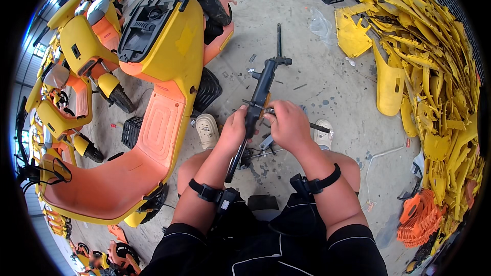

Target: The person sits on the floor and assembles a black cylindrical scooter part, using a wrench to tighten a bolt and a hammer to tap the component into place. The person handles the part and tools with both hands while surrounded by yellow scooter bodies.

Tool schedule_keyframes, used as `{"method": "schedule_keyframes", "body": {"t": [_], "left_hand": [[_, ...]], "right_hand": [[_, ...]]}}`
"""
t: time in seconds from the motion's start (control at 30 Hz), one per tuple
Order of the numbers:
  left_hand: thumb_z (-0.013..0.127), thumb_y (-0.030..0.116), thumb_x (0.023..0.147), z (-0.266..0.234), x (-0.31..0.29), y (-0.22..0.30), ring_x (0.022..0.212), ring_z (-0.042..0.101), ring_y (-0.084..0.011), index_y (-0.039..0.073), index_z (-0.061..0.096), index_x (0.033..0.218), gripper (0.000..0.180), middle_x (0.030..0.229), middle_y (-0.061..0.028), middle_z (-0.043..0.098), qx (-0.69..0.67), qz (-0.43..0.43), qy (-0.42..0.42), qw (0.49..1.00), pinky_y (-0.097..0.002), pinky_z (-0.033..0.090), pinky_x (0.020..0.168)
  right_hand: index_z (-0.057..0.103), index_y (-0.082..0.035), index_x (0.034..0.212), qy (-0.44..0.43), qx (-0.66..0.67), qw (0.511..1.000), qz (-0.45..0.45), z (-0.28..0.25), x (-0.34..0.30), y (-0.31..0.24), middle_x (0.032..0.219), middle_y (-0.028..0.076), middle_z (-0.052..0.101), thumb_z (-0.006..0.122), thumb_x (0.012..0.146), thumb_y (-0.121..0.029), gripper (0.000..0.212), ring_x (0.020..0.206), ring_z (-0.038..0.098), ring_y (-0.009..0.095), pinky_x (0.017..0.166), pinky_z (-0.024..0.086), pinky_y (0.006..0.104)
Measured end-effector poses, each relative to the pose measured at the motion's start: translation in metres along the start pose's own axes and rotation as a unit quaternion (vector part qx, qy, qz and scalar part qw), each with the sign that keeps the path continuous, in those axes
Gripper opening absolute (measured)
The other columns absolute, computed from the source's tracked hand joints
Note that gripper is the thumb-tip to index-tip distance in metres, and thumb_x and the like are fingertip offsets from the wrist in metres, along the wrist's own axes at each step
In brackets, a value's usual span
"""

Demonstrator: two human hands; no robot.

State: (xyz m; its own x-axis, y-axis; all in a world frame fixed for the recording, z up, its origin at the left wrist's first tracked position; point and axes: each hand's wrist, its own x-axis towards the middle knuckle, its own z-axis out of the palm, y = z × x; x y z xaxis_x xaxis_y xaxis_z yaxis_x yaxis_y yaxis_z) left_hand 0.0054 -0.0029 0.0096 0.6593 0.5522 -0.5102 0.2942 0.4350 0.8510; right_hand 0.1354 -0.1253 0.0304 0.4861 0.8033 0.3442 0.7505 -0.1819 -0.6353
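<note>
Between my knees, a long black metal scooter part (pixel 262 83) with a thin rod at each end and short cross pins is held at a slant above the floor. My left hand (pixel 234 129) is closed round its lower section. Close against its other side, my right hand (pixel 289 124) is closed on a slim bar-like tool (pixel 320 128); the dark end sticks out past the hand, and a bit of metal shows at the fingertips. The tool's exact kind is hidden by the fingers. Below the hands, small metal parts (pixel 266 143) lie on the floor.
A yellow and orange scooter body (pixel 169 66) stands close on the left, with more scooters (pixel 82 46) beyond. Yellow panels (pixel 429 71) are heaped on the right beside stacked orange pieces (pixel 420 220). Black crates (pixel 207 89) and a plastic bag (pixel 320 24) lie on the concrete floor.
</note>
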Motion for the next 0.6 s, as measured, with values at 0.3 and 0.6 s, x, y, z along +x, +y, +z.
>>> {"method": "schedule_keyframes", "body": {"t": [0.3, 0.6], "left_hand": [[0.035, 0.048, 0.103, 0.0, -0.001, 0.0, 0.058, 0.061, -0.0169, 0.002, 0.061, 0.106, 0.053, 0.07, -0.0075, 0.06, -0.022, -0.033, -0.004, 0.999, -0.0278, 0.046, 0.046], [0.036, 0.05, 0.103, -0.002, -0.006, 0.009, 0.059, 0.062, -0.0169, -0.001, 0.062, 0.106, 0.058, 0.07, -0.0077, 0.061, 0.031, -0.049, 0.001, 0.998, -0.0282, 0.046, 0.047]], "right_hand": [[0.061, -0.006, 0.096, 0.028, -0.092, 0.989, -0.116, 0.001, -0.002, 0.002, 0.09, 0.005, 0.066, 0.064, 0.083, -0.01, 0.014, 0.082, 0.06, 0.024, 0.069, 0.044, 0.0376], [0.061, -0.007, 0.097, 0.035, -0.136, 0.98, -0.141, 0.002, -0.005, 0.004, 0.091, 0.003, 0.065, 0.06, 0.076, -0.006, 0.021, 0.08, 0.057, 0.022, 0.07, 0.041, 0.0347]]}}
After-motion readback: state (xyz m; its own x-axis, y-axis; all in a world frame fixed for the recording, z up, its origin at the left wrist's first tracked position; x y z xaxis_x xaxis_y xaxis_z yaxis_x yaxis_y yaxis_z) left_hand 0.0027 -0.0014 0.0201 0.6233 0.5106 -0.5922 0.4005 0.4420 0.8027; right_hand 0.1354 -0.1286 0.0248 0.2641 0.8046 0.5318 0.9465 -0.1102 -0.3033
